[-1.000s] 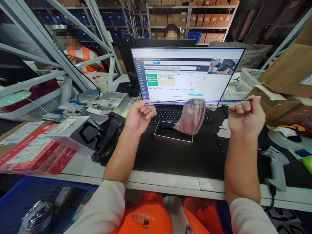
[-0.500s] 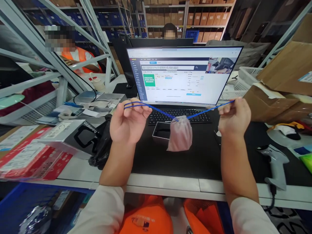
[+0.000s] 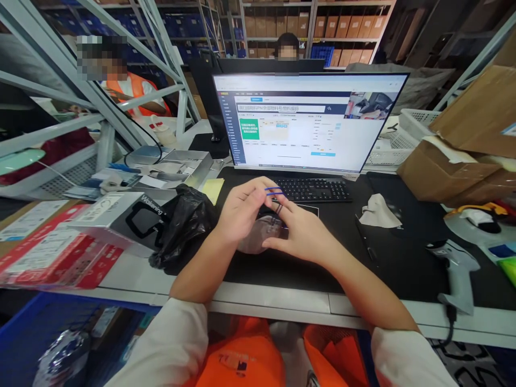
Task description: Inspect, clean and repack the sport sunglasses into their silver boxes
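Both my hands meet over the black desk mat (image 3: 322,263), just in front of the keyboard (image 3: 314,189). A small pinkish-grey drawstring pouch (image 3: 258,236) lies on the mat under them, mostly hidden. My left hand (image 3: 242,209) curls over the pouch with the blue cord (image 3: 274,191) looped across its fingers. My right hand (image 3: 300,231) pinches the cord beside the pouch's neck. A shallow black box (image 3: 308,208) sits behind the hands, partly covered.
The monitor (image 3: 306,123) stands behind the keyboard. A black plastic bag (image 3: 183,226) and a white carton (image 3: 124,220) lie left. A grey cloth (image 3: 377,211) and a barcode scanner (image 3: 455,269) lie right, with cardboard boxes (image 3: 451,161) beyond. Two other people sit further back.
My hands were spread wide, pulling the blue cord taut with the pouch hanging between. They have come together low on the mat, the pouch is down, and the cord is gathered at my fingers.
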The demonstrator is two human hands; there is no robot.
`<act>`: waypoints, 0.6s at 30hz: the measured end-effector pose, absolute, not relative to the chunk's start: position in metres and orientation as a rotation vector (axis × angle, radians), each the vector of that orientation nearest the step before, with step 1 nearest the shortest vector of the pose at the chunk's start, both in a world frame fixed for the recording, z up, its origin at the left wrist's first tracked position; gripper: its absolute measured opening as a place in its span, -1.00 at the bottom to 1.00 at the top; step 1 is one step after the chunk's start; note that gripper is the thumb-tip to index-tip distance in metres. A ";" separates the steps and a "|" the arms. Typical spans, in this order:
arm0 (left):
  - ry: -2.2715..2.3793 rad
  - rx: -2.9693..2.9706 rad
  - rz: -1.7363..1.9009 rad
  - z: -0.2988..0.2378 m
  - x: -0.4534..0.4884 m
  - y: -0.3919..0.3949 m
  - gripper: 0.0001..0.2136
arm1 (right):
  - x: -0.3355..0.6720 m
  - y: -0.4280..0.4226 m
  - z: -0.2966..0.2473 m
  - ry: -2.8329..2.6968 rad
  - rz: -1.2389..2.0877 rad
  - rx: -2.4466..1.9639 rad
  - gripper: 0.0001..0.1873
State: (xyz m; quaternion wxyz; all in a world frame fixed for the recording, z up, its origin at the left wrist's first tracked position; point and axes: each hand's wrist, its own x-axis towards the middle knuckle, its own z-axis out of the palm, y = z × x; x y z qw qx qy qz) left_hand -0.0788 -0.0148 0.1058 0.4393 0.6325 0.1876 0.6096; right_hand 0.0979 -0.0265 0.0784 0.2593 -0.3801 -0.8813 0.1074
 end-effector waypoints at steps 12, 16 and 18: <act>0.752 2.040 1.373 0.102 -0.098 0.016 -0.48 | 0.168 0.007 0.102 -2.085 0.347 -1.161 -0.60; 1.258 2.457 0.860 0.076 -0.083 0.038 -0.65 | 0.218 0.014 0.115 -1.699 0.106 -1.361 -0.62; 1.362 2.565 0.444 0.058 -0.072 0.044 -0.67 | 0.232 0.015 0.117 -1.590 0.025 -1.415 -0.62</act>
